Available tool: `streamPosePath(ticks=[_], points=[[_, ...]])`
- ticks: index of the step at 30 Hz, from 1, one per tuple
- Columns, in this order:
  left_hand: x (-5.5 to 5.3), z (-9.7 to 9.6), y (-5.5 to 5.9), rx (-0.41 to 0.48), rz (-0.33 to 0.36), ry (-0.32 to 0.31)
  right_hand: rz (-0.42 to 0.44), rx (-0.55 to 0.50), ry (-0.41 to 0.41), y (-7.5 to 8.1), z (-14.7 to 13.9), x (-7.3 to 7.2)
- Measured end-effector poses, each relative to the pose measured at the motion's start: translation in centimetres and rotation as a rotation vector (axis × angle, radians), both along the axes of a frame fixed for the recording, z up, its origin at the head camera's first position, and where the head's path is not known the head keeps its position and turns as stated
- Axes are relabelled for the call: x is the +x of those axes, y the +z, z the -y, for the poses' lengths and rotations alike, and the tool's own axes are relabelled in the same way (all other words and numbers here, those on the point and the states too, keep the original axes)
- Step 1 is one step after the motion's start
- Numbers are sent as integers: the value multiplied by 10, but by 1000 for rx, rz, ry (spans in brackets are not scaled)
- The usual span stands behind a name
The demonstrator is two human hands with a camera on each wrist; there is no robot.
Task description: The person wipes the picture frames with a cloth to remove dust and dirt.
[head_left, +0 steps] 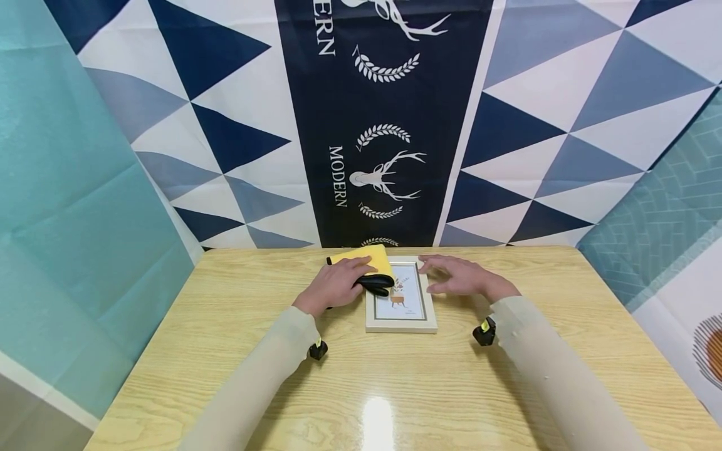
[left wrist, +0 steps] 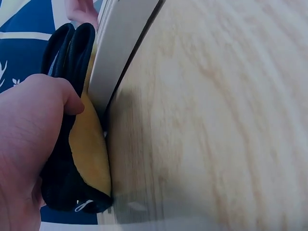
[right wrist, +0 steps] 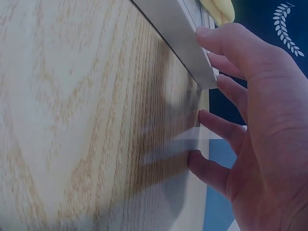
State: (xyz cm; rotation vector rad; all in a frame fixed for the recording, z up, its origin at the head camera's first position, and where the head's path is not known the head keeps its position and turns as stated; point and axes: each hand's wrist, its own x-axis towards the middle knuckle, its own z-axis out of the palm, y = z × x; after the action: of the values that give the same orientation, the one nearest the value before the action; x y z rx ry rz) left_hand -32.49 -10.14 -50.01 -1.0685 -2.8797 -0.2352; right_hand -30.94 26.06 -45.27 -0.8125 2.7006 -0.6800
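Note:
A picture frame [head_left: 401, 326] with a pale border lies on the wooden table, its picture of a plant in an orange pot facing up. Over its left part lies a folded yellow-and-black cloth [head_left: 363, 255], hiding the upper left of the picture. My left hand [head_left: 336, 283] holds this cloth, fingers spread over the top and thumb [left wrist: 72, 98] against its folded side. At the right side of the frame is my right hand [head_left: 462, 275], fingers loosely bent. In the right wrist view its thumb [right wrist: 211, 38] is right at the frame's edge, with other fingers around the corner.
The table [head_left: 237, 351] has its far edge just behind the frame, against a patterned blue-and-white backdrop [head_left: 389, 125]. A teal panel [head_left: 73, 207] borders the left side. A round wire-rimmed item [head_left: 712, 351] shows beyond the table at right.

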Motion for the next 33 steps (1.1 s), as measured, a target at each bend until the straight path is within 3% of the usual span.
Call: streamPosePath(ticks=[6,9,13,16,19,21,22,25,28,29,30,32,33], points=[[-7,-1,-5,48,94,22,-4,15,9,1,0,1],[-7,-2,-4,32,89,30,2,20,1,1,0,1],[9,-7,19,-9,67,24,1,28,-1,1,-1,1],[24,-9,37,-8,90,20,2,26,5,1,-1,1],[28,-6,37,4,95,8,3,23,14,1,-1,1],[25,-4,30,8,81,0,0,25,18,0,-1,1],[21,-3,21,6,53,-8,-2,26,19,0,-1,1],[19,-2,14,3,16,-14,-3,28,20,-1,-1,0],[27,-4,20,-9,17,-11,2,32,12,-1,-1,-1],[33,-5,29,-13,27,-8,3,33,8,-1,-1,-1],[29,-4,22,-11,20,-10,6,34,6,-1,0,0],[36,-5,31,-2,54,-15,5,37,4,-1,0,1],[32,-2,21,1,29,-27,4,37,5,0,0,2]])
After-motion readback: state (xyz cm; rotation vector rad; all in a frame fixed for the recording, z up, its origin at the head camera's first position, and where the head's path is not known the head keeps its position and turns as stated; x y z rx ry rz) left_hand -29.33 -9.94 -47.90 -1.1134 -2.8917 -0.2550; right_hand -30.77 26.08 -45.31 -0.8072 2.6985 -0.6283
